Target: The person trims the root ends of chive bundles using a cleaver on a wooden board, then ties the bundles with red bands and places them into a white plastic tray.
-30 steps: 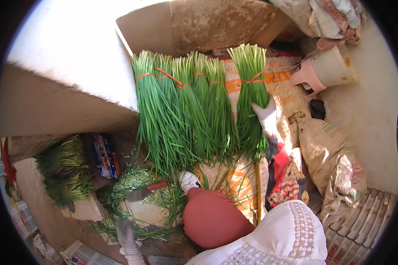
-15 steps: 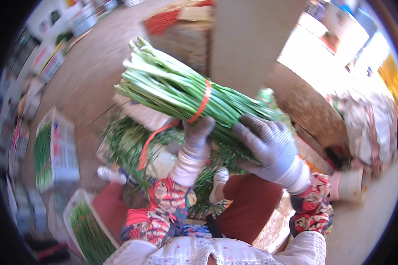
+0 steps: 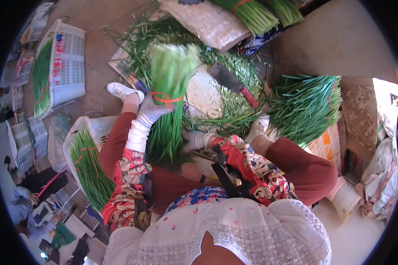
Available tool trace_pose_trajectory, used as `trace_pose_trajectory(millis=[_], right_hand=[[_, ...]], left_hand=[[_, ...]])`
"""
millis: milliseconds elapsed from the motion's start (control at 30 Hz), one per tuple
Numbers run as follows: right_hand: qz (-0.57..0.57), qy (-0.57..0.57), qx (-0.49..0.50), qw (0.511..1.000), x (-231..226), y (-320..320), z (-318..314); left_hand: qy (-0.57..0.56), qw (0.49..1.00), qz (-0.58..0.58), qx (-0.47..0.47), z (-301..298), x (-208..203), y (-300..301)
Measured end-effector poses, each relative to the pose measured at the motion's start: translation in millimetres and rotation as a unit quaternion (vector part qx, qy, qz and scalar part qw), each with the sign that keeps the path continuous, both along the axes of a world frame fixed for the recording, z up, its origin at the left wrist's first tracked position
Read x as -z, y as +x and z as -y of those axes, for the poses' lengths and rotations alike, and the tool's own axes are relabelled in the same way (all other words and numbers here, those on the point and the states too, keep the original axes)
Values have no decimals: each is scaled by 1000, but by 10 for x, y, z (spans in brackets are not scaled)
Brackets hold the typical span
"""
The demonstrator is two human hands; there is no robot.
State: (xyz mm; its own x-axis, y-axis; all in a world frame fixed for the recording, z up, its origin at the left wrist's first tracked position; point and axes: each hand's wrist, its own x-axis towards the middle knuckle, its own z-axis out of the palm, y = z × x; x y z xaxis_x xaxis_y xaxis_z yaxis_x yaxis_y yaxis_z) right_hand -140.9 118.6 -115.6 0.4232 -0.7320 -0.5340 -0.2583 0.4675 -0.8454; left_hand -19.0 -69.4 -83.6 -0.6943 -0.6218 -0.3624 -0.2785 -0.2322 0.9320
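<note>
Holding a tied bundle (image 3: 169, 77) above the lap

The left hand (image 3: 153, 109), in a pale glove, clasps the left side of the tied bundle, pressed against its green stalks right by the orange-red tie (image 3: 167, 98). The bundle is in front of the person, left of the middle and between the bent knees. Its blurred, pale cut ends point away from the body, and its leaf tips reach toward the lap. The right hand (image 3: 191, 141), also gloved and smeared by motion, is just beside the lower leaves; whether its fingers are spread or pinching any of them cannot be told.

Beyond, a cleaver (image 3: 227, 78) with a red handle lies among chopped scraps (image 3: 247, 79), near a pale board (image 3: 204, 90). More greens (image 3: 303, 110) lie to the right, past a white shoe (image 3: 259, 126). On the left, a white crate (image 3: 70, 66) holds further long greens.
</note>
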Motion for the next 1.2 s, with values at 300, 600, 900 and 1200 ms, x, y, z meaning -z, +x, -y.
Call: trace_pose_trajectory(millis=[300, 600, 900, 1200], right_hand=[[-178, 95, 39, 979, 1076, -1067, -277], [-73, 206, 324, 920, 1675, -1306, -96], [-217, 172, 237, 931, 1287, -1349, 565], [-575, 12, 214, 790, 1246, -2024, -214]], left_hand=[[155, 863, 254, 408, 118, 1683, -411], [-200, 691, 497, 484, -9, 932, -1190], [-420, 668, 581, 203, -879, 1547, -1469], [-266, 642, 638, 332, -262, 1618, -1800]])
